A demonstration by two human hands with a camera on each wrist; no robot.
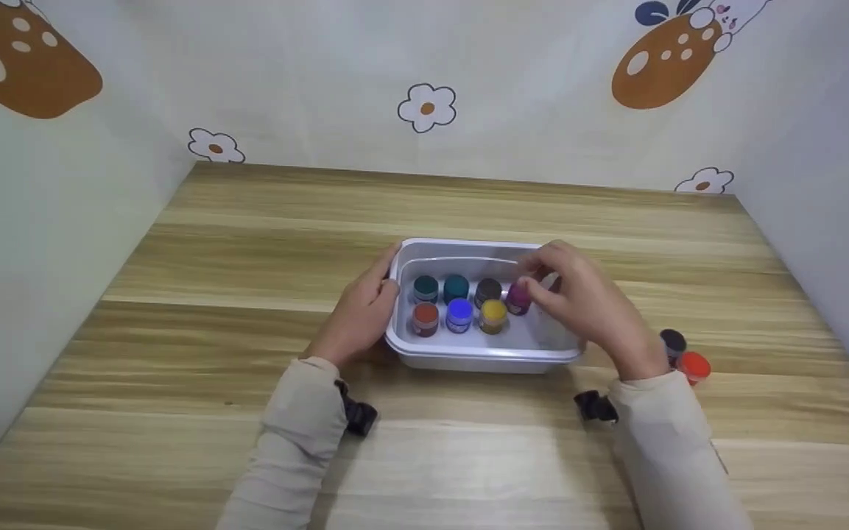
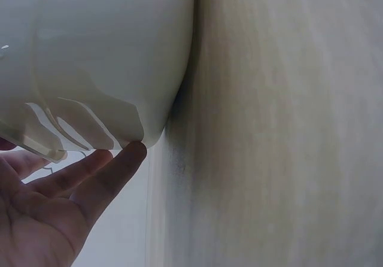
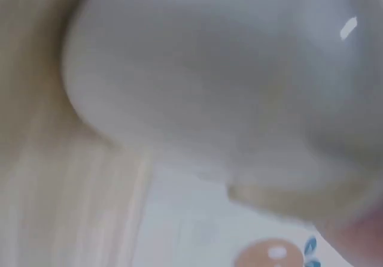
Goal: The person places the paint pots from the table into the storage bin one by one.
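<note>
A white plastic container (image 1: 487, 353) stands on the table with several small paint pots inside, in two rows. Among them are a brown-red pot (image 1: 425, 318), a blue pot (image 1: 459, 315), a yellow pot (image 1: 492, 316) and a dark grey pot (image 1: 488, 292). At the container's left end, my left hand (image 1: 358, 309) holds the wall, thumb by the rim and fingers against the outside. Reaching in from the right, my right hand (image 1: 579, 294) pinches a slightly tilted magenta paint pot (image 1: 518, 297). In the right wrist view the container's wall hides most of this hand.
To the right of the container, beside the right forearm, a black-lidded pot (image 1: 673, 343) and a red-lidded pot (image 1: 694, 366) stand on the wooden table (image 1: 174, 353). A patterned backdrop (image 1: 306, 88) rises behind the table and along its sides.
</note>
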